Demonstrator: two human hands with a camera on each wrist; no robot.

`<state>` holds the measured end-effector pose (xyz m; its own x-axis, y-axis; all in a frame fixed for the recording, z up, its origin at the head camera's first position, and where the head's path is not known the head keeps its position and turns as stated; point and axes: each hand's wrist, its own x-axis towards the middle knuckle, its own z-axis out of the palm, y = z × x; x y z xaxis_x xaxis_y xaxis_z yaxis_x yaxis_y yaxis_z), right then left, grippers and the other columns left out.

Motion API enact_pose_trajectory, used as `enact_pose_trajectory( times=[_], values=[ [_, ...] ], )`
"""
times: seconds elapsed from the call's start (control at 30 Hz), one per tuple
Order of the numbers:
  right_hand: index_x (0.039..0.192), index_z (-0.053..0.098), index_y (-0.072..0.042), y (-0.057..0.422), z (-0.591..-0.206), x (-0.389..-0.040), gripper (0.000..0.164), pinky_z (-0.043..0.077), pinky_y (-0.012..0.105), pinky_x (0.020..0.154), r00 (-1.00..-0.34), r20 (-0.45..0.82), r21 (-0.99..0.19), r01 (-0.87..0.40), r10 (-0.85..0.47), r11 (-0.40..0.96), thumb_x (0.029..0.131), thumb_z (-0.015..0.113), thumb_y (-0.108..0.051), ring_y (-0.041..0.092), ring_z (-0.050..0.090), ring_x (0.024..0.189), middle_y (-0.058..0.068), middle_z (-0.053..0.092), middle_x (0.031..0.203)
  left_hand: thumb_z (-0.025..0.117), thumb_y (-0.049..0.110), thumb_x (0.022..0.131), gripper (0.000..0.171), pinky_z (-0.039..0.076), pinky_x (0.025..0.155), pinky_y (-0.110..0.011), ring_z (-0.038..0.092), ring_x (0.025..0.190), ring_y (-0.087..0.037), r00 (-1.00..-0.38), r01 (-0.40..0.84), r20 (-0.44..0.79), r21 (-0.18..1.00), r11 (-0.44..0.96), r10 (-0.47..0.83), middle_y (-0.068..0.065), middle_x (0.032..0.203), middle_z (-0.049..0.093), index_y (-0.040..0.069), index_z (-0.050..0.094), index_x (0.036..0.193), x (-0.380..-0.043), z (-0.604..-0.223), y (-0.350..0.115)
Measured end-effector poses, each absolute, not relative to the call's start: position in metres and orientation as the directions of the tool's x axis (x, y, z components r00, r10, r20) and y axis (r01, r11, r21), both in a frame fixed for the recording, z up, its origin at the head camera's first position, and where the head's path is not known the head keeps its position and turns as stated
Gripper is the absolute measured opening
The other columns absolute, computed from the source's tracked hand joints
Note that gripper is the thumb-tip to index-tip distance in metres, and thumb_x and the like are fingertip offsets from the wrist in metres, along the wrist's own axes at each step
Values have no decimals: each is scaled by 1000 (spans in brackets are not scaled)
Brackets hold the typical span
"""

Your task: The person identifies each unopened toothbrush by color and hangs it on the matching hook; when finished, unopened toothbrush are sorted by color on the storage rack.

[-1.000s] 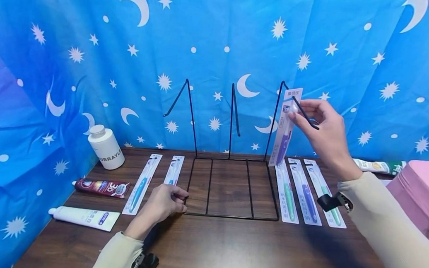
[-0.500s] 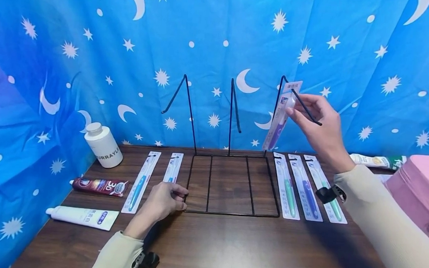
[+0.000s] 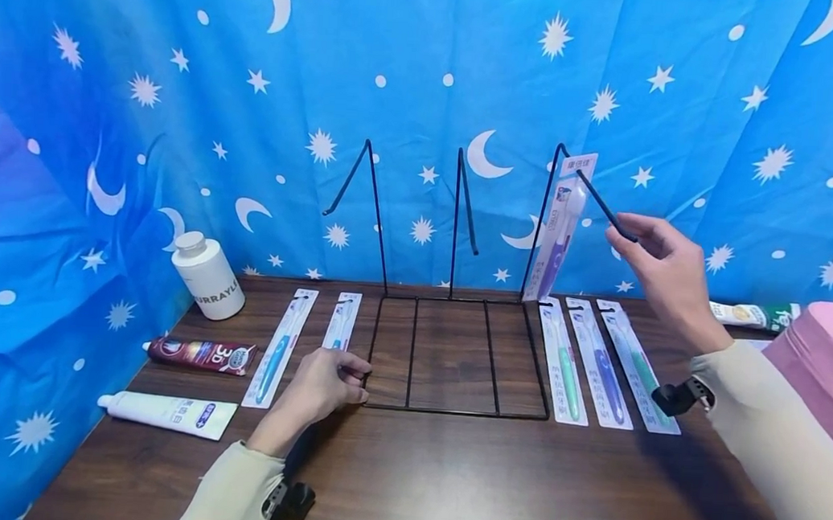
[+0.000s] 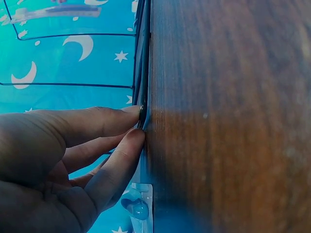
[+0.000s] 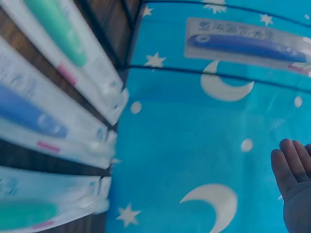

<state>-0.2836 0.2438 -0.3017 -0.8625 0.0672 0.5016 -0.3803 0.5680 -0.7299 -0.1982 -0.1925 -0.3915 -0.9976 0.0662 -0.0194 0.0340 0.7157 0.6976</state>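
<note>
A black wire display rack (image 3: 410, 352) stands on the table with three upright hooks. My left hand (image 3: 324, 386) pinches its front left corner; the left wrist view shows thumb and fingertips (image 4: 133, 138) on the thin wire. From the right hook hangs a packaged purple toothbrush (image 3: 558, 238), seen side-on in the right wrist view. Close to that hook's tip is my right hand (image 3: 666, 269), apart from the package, its fingers (image 5: 291, 160) fairly straight and holding nothing. Packaged green (image 3: 564, 363), purple (image 3: 600, 365) and green (image 3: 639, 368) toothbrushes lie right of the rack.
Two packaged blue toothbrushes (image 3: 279, 351) lie left of the rack, one partly behind my left hand. Farther left are a white bottle (image 3: 206, 277), a dark red tube (image 3: 199, 354) and a white tube (image 3: 168, 413). A pink case (image 3: 825, 369) and a green-white tube (image 3: 753, 316) stand right.
My right hand has let go of the purple toothbrush and moved right and down along the hook. The package now hangs by itself. The left hand stays on the rack's corner.
</note>
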Motion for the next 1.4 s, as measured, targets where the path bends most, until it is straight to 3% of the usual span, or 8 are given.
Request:
enact_pose_trajectory(
  times=[0.2, 0.43, 0.53, 0.63, 0.77, 1.07, 1.4],
  values=[
    [133, 58, -15, 263, -323, -286, 50, 42, 13, 78, -909, 401, -782, -273, 116, 561, 93, 61, -44, 0, 57, 98, -2, 62, 115, 83, 2, 71, 30, 47, 56, -28, 58, 67, -12, -997, 8, -46, 711, 704, 58, 3, 75, 64, 11, 76, 98, -195, -396, -193],
    [135, 54, -9, 276, -340, -292, 62, 43, 15, 76, -940, 310, -775, -163, 142, 611, 92, 57, -54, 4, 58, 94, 12, 59, 122, 81, 2, 73, 29, 46, 55, -29, 58, 66, -13, -997, -13, -66, 718, 696, 49, 2, 75, 64, 11, 75, 100, -192, -395, -195],
    [137, 51, -6, 281, -346, -293, 70, 47, 30, 85, -961, 241, -777, -109, 133, 620, 91, 55, -57, 21, 61, 103, 17, 57, 126, 81, 2, 73, 29, 46, 55, -29, 58, 67, -13, -996, -20, -73, 717, 697, 47, 2, 76, 64, 11, 75, 100, -192, -396, -195],
    [139, 47, -2, 285, -352, -294, 78, 44, 51, 92, -984, 134, -791, -35, 118, 610, 89, 55, -61, 41, 57, 111, 22, 52, 132, 82, 2, 73, 28, 47, 55, -29, 58, 67, -13, -997, -13, -66, 712, 702, 49, 2, 75, 64, 11, 75, 99, -195, -395, -194],
    [140, 44, 0, 292, -360, -296, 84, 34, 63, 98, -994, -12, -797, 75, 108, 600, 87, 57, -63, 47, 51, 117, 27, 46, 137, 82, 2, 73, 28, 47, 55, -29, 58, 67, -13, -997, -5, -59, 711, 703, 53, 2, 75, 64, 11, 75, 99, -198, -392, -192],
    [138, 42, 6, 307, -378, -298, 84, 32, 65, 96, -983, -162, -691, 175, 86, 702, 88, 58, -60, 50, 46, 117, 34, 38, 138, 82, 3, 72, 29, 47, 56, -29, 58, 68, -14, -996, -6, -66, 710, 705, 58, 2, 76, 65, 11, 75, 99, -201, -389, -190],
    [123, 54, 10, 307, -387, -293, 68, 39, 58, 87, -993, -103, -602, 113, 64, 790, 90, 64, -49, 46, 41, 108, 33, 42, 126, 82, 4, 74, 29, 47, 55, -29, 58, 67, -15, -994, -38, -98, 706, 707, 45, 0, 77, 64, 12, 75, 101, -198, -388, -191]
  ],
)
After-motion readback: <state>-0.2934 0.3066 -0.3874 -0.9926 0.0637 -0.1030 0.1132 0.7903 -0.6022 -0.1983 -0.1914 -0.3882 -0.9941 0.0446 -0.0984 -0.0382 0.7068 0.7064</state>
